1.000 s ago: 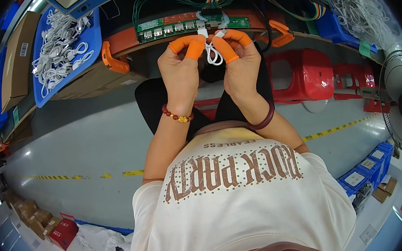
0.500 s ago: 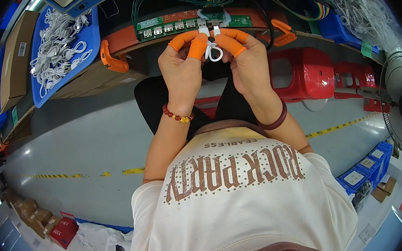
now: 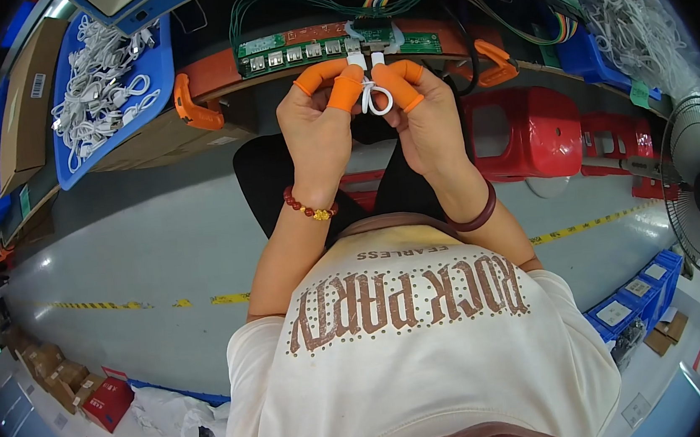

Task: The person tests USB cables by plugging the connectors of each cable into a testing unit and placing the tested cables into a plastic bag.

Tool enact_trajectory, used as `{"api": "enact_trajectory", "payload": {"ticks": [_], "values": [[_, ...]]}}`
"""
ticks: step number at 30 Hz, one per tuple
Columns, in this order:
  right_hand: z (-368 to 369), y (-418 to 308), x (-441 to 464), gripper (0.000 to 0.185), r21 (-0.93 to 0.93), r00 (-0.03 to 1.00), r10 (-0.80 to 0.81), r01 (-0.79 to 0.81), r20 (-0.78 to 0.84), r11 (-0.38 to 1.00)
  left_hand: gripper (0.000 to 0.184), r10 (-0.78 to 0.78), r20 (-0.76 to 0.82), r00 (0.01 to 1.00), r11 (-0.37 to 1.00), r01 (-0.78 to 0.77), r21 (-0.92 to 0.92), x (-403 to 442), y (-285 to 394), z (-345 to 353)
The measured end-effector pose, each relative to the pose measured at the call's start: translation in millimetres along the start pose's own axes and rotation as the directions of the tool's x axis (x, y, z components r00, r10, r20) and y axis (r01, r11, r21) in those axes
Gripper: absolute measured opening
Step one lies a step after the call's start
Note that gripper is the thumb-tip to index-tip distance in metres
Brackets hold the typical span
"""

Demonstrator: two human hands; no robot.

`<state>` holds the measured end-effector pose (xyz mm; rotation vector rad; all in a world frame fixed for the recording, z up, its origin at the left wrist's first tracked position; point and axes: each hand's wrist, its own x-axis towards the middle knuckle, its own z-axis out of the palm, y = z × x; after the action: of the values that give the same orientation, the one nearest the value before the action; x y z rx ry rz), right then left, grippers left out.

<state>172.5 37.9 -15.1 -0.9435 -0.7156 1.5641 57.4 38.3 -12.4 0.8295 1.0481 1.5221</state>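
Note:
A short white cable (image 3: 376,100) hangs in a loop between my hands, its two plugs pointing at the green circuit board (image 3: 313,52) on the bench edge. My left hand (image 3: 320,124), with orange covers on thumb and forefinger, pinches one plug at a port of the board. With similar orange covers, my right hand (image 3: 425,118) pinches the other plug beside it, close against the board. How far either plug sits inside its port cannot be made out.
A blue tray (image 3: 164,76) of white cables lies at the left, beside a cardboard box (image 3: 32,106). Orange clamps (image 3: 198,107) (image 3: 497,61) flank the board. Bagged cables (image 3: 630,23), a fan (image 3: 696,185) and red stools (image 3: 527,130) are at the right.
My right hand has turned its plug from slanted to straight, facing the board beside the other plug. Both hands have drawn slightly apart, and the cable loop has shifted a little.

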Motion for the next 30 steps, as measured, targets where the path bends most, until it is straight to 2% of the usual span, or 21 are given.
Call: {"api": "enact_trajectory", "payload": {"ticks": [2, 5, 9, 11, 12, 14, 19, 21, 22, 26, 28, 30], "values": [[4.2, 2.7, 1.4, 0.009, 0.008, 0.996, -0.080, 0.080, -0.028, 0.997, 0.018, -0.055, 0.005, 0.998, 0.998, 0.055, 0.014, -1.0, 2.8, -0.6], [7.6, 8.0, 3.6, 0.009, 0.009, 0.988, -0.130, 0.131, -0.082, 0.991, 0.017, -0.043, 0.022, 0.999, 0.999, 0.043, -0.007, -0.3, 1.7, -1.5], [3.4, 9.8, 3.0, 0.010, 0.021, 0.987, -0.150, 0.152, -0.051, 0.988, 0.015, -0.027, 0.025, 0.999, 1.000, 0.028, -0.013, -1.3, 0.2, -0.9], [7.1, 4.8, 3.5, 0.013, -0.030, 0.987, -0.128, 0.125, -0.101, 0.992, 0.013, -0.033, 0.038, 0.999, 0.999, 0.033, 0.001, -0.4, -0.8, -2.3], [8.2, 3.1, 4.8, 0.015, -0.064, 0.984, -0.139, 0.133, -0.109, 0.989, 0.011, 0.066, 0.039, 0.997, 0.997, -0.067, 0.030, 0.6, -2.2, -1.4], [9.5, 3.7, 6.4, 0.019, -0.118, 0.979, -0.156, 0.141, -0.129, 0.983, 0.011, -0.005, 0.030, 1.000, 0.998, 0.003, 0.064, 1.6, -0.1, -1.9], [11.7, 5.8, 4.7, 0.017, -0.039, 0.976, -0.157, 0.152, -0.150, 0.988, 0.013, -0.053, 0.044, 0.998, 0.999, 0.053, -0.001, 0.6, -0.4, -4.4], [10.2, 8.2, 6.2, 0.016, 0.018, 0.978, -0.156, 0.160, -0.140, 0.987, 0.014, -0.007, 0.071, 0.997, 0.997, 0.002, 0.080, 1.8, -2.8, -7.4], [9.5, 8.5, 6.4, 0.016, 0.021, 0.978, -0.157, 0.162, -0.138, 0.987, 0.014, -0.031, 0.070, 0.997, 0.996, 0.025, 0.090, 1.1, -2.5, -7.8], [7.6, 10.9, 8.0, 0.016, -0.007, 0.975, -0.180, 0.181, -0.127, 0.983, 0.014, -0.013, 0.067, 0.998, 0.999, 0.011, 0.037, 0.3, 0.1, -7.6], [13.9, 8.6, 7.2, 0.016, -0.011, 0.978, -0.171, 0.171, -0.123, 0.985, 0.013, -0.028, 0.080, 0.996, 0.998, 0.031, -0.047, 0.8, -1.0, -6.7], [23.3, 6.0, 5.4, 0.012, -0.006, 0.959, -0.186, 0.189, -0.215, 0.982, 0.012, -0.034, 0.077, 0.996, 0.999, 0.036, -0.028, 1.9, -3.2, -7.4]]}}
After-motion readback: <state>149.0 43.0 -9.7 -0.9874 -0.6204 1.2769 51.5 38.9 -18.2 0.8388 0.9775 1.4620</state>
